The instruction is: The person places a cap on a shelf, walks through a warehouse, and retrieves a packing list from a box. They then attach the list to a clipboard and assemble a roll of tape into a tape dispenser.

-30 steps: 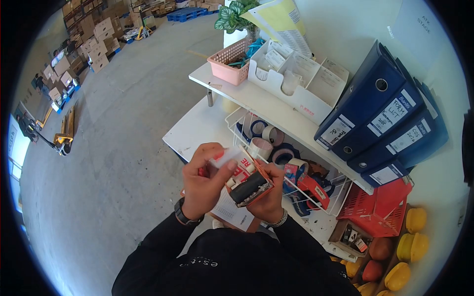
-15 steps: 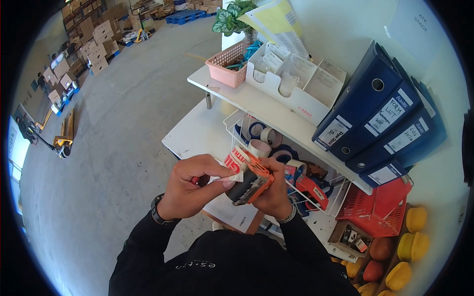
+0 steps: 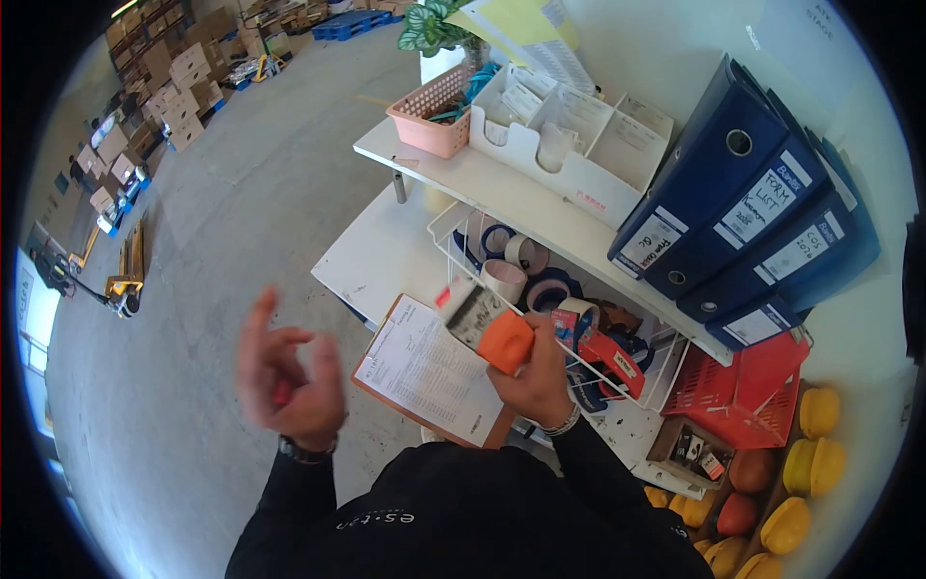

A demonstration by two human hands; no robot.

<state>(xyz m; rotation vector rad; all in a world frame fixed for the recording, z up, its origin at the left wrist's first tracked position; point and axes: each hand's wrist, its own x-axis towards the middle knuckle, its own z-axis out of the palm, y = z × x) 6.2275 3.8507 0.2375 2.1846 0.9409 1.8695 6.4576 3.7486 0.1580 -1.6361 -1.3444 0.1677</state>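
My right hand (image 3: 533, 386) grips the orange handle of a tape dispenser (image 3: 507, 340), with its grey metal side turned up and a bit of red showing at its far end. My left hand (image 3: 294, 386) is apart from it, to the left over the floor, smeared by motion. Its index finger is raised, while the curled fingers hold a small red object (image 3: 283, 392) whose kind I cannot make out. Below the dispenser lies a brown clipboard (image 3: 394, 398) with a printed sheet (image 3: 439, 367) on it.
Tape rolls (image 3: 503, 278) and a red tool (image 3: 614, 363) fill a white wire basket (image 3: 446, 226) under the shelf (image 3: 405, 159). Blue binders (image 3: 719, 203), a white organizer (image 3: 540, 154) and a pink basket (image 3: 431, 125) stand above. A red crate (image 3: 690, 398) sits at right.
My left hand has let go of the tape end and moved left, away from the dispenser. The dispenser has turned in my right hand, and more of the clipboard shows.
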